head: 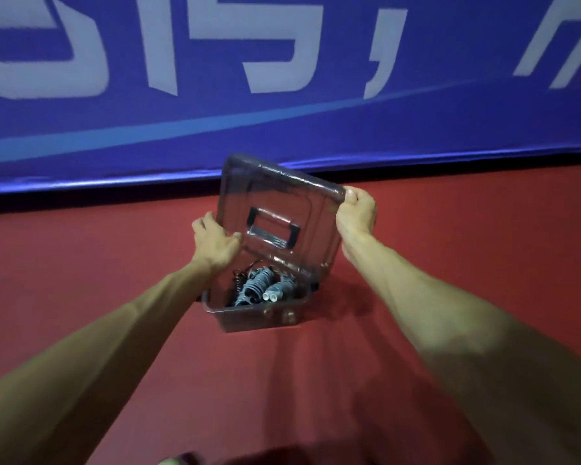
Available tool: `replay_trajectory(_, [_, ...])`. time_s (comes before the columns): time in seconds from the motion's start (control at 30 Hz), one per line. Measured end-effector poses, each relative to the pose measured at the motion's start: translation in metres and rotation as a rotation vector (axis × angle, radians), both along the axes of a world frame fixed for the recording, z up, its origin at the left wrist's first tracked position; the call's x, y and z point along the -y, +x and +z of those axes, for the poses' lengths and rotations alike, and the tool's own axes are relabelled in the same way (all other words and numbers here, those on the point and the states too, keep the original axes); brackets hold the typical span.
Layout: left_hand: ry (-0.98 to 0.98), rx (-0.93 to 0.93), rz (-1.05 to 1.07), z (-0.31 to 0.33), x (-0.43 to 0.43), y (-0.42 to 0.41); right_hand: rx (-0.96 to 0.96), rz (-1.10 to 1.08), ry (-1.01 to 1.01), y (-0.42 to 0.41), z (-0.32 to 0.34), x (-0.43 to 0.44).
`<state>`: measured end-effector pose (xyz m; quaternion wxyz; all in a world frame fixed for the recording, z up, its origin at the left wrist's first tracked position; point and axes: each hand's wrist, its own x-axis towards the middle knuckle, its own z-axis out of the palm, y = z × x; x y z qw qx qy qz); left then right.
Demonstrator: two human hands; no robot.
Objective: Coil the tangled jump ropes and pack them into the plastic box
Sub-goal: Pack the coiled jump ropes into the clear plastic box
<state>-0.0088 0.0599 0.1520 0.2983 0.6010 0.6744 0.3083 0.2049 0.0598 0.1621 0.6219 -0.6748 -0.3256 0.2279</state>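
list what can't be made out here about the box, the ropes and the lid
Head view only:
- Coiled jump ropes: count unclear; lid and box wall cover part.
- Lid hinged or loose: its lower edge is blurred.
- Left hand and right hand: fingertips behind the lid.
- Banner lettering: cut off at the top.

**A sports hall, by its floor and banner**

This looks like an indoor sports venue. The smooth matte red floor (pixel 81 297) runs unbroken across the whole lower view, like a court or gym surface. Along its far edge stands a long deep-blue fabric banner (pixel 416 135), printed with very large pale grey lettering and a lighter blue curved stripe, like a courtside barrier. The small clear plastic box (pixel 259 317) holding coiled grey jump ropes (pixel 259 286) sits directly on that floor, and skipping gear fits such a place. The light is dim and artificial.
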Motion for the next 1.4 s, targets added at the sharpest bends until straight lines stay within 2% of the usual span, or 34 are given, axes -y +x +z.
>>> replay_trajectory(0.07, [0.042, -0.04, 0.1, 0.0, 0.005, -0.026, -0.077, 0.016, -0.043, -0.013, -0.002, 0.0])
replay_trajectory(0.13, [-0.016, -0.055, 0.139, -0.006, 0.008, -0.052, -0.166, 0.03, -0.071, -0.021, -0.008, -0.002])
replay_trajectory(0.23, [-0.14, 0.025, 0.062, -0.023, 0.011, -0.082, -0.241, 0.071, -0.114, -0.03, -0.014, -0.009])
replay_trajectory(0.33, [-0.174, 0.115, 0.115, -0.043, 0.012, -0.098, -0.27, 0.133, -0.143, -0.029, -0.022, -0.017])
replay_trajectory(0.47, [-0.182, 0.133, 0.198, -0.084, -0.01, -0.106, -0.132, 0.216, -0.165, -0.02, -0.04, -0.031])
replay_trajectory(0.53, [-0.199, 0.153, 0.202, -0.124, -0.04, -0.112, -0.044, 0.259, -0.219, -0.017, -0.056, -0.032])
replay_trajectory(0.8, [-0.236, 0.154, 0.282, -0.135, -0.059, -0.058, 0.03, 0.318, -0.392, 0.006, -0.154, -0.018])
replay_trajectory(0.9, [-0.238, 0.072, 0.3, -0.143, -0.058, -0.042, 0.081, 0.345, -0.45, 0.009, -0.183, -0.019])
replay_trajectory(1.1, [-0.179, -0.034, 0.213, -0.179, -0.056, -0.037, 0.318, 0.287, -0.494, 0.002, -0.211, -0.034])
replay_trajectory(1.27, [-0.056, -0.152, 0.14, -0.192, -0.054, -0.044, 0.352, 0.337, -0.545, 0.004, -0.225, -0.033])
replay_trajectory(1.4, [-0.08, -0.171, 0.132, -0.197, -0.053, -0.056, 0.368, 0.373, -0.531, -0.001, -0.227, -0.032])
